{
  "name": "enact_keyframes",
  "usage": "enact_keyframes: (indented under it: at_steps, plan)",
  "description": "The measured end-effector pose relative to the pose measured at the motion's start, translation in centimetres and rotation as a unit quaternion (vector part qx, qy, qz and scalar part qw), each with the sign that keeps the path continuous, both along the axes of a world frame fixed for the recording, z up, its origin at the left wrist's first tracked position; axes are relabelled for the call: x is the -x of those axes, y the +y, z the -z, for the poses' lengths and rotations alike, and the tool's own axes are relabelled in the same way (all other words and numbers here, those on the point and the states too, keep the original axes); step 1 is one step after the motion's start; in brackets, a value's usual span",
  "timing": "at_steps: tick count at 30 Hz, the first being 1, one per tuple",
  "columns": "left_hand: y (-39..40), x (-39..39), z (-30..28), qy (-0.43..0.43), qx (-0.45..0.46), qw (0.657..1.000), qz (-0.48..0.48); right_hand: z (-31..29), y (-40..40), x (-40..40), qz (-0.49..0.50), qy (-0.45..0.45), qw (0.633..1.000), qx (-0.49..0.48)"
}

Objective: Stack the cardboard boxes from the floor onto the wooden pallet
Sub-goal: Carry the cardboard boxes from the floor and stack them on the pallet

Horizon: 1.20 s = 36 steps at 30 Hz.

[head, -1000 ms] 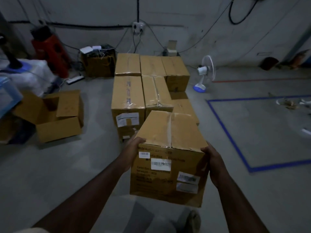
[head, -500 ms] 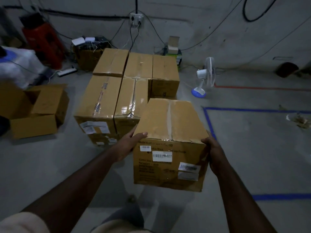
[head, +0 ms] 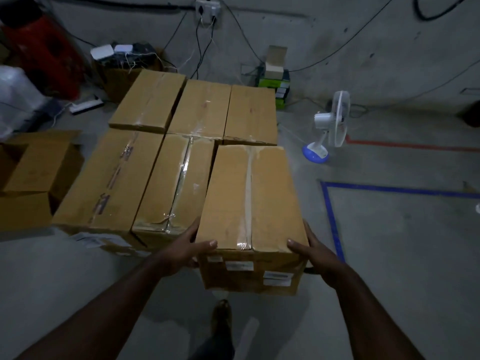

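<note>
Both hands, left hand and right hand, grip the taped brown cardboard box by its near corners, beside five stacked brown cardboard boxes.

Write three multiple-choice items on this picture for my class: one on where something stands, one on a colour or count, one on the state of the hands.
1. Where does the small fan stand?
A. On top of the stacked boxes
B. On the floor, right of the stacked boxes
C. Inside the open box on the left

2. What colour is the tape line on the floor nearest the right hand?
A. Blue
B. Yellow
C. Green

3. How is the carried box held?
A. By the left hand alone
B. By no hand
C. By both hands, one at each side

Key: 1 B, the fan's base sits on bare concrete, apart from the boxes. 2 A, the line beside that hand is blue. 3 C, each hand's thumb lies over the top edge, its fingers along the side.
</note>
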<state>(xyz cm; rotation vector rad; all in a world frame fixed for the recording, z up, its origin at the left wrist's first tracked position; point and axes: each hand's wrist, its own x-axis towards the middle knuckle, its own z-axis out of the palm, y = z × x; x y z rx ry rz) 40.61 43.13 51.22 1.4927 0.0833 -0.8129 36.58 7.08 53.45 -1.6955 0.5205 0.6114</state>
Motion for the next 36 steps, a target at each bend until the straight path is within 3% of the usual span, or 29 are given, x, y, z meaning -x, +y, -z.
enact_keyframes:
  at_steps: [6,10,13,14,16,18,23,29,36]
  plan:
    - [-1.8,-7.5,6.1,0.061,-0.036,0.997,-0.044,7.5,-1.6,-8.6,-0.035,0.023,0.998,-0.036]
    - [-3.1,-9.6,11.0,0.014,-0.034,0.998,-0.060,13.4,-2.7,-10.2,-0.035,0.005,0.998,-0.047]
    - [-3.5,-10.3,14.3,-0.018,-0.086,0.995,-0.056,17.9,-3.1,-10.0,-0.038,-0.003,0.997,-0.062]
    - [-3.5,-10.7,15.2,-0.036,-0.158,0.986,-0.048,18.9,-3.0,-10.1,-0.026,0.001,0.998,-0.060]
    - [-2.9,-11.3,17.5,-0.071,-0.365,0.928,0.027,20.6,-2.6,-10.4,-0.006,0.004,0.998,-0.054]
    - [-2.4,-11.8,18.9,-0.082,-0.456,0.883,0.078,22.2,-2.3,-10.7,-0.003,-0.005,0.999,-0.045]
    - [-2.2,-13.2,21.2,-0.076,-0.515,0.839,0.157,24.9,-1.5,-12.1,0.034,0.034,0.998,-0.050]
    - [-2.3,-13.1,23.2,-0.117,-0.566,0.792,0.198,27.2,-1.0,-12.0,0.057,-0.023,0.998,0.026]
    - [-1.8,-12.5,23.8,-0.143,-0.567,0.791,0.180,27.1,-0.7,-11.2,0.064,-0.049,0.996,0.030]
